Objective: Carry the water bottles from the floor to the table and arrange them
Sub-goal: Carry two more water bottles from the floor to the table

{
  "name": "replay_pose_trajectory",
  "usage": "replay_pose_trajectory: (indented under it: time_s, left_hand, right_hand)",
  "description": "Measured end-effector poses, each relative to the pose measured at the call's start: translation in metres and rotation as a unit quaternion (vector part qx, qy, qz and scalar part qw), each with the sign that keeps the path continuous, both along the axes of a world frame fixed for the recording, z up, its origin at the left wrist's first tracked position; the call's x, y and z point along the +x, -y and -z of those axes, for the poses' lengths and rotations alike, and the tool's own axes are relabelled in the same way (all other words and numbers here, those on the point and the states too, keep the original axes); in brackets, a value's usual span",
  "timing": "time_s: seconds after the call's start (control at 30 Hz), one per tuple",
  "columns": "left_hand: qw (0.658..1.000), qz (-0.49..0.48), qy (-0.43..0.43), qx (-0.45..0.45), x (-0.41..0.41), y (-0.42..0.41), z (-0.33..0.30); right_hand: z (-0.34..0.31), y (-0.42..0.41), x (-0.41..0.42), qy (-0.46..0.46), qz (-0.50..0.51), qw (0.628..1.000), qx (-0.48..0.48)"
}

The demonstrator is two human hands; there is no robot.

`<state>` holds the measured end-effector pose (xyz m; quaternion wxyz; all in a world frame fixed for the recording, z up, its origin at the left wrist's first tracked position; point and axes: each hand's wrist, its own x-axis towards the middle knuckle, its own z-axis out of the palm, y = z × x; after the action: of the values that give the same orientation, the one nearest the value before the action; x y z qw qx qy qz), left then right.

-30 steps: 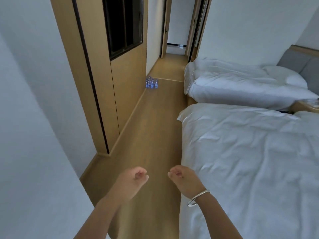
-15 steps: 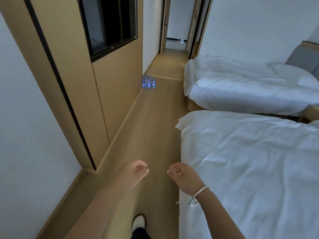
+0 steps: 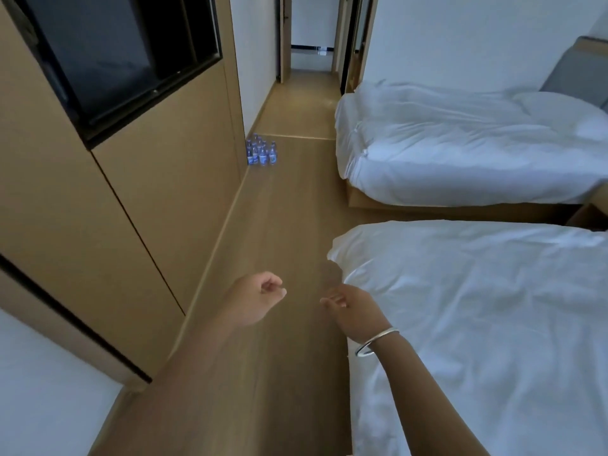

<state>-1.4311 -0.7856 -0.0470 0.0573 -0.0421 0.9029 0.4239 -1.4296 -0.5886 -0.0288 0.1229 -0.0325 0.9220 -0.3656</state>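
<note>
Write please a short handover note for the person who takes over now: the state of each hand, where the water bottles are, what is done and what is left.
Left hand: fingers curled, holds nothing.
Right hand: fingers loosely relaxed, holds nothing; silver bangle on the wrist.
Water bottles: a cluster standing upright on the wooden floor, against the wood-panelled wall, far ahead down the aisle, beyond the near bed.
Done: nothing carried that this view shows.
Left: walk to the bottles, pick them up, carry them to the table (not in view) and arrange them.
</note>
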Motion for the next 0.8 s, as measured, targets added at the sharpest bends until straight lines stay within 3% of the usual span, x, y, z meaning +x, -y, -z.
replay_pose_trajectory:
  time_s: [0.23, 0.57, 0.8]
  left_hand:
    - [1.000, 0.019, 0.015, 0.007, -0.117, -0.013, 0.027]
    - [0.999, -0.034, -0.001, 0.041, -0.298, -0.056, 0.022]
    - [0.997, -0.070, 0.017, 0.035, -0.380, -0.057, 0.039]
  right_hand:
    - [0.016, -0.018, -0.116, 0.020, -0.034, 0.999, 0.037]
    - [0.013, -0.065, -0.308, 0.004, -0.061, 0.995, 0.080]
    - [0.026, -0.071, -0.405, 0.051, -0.107, 0.987, 0.106]
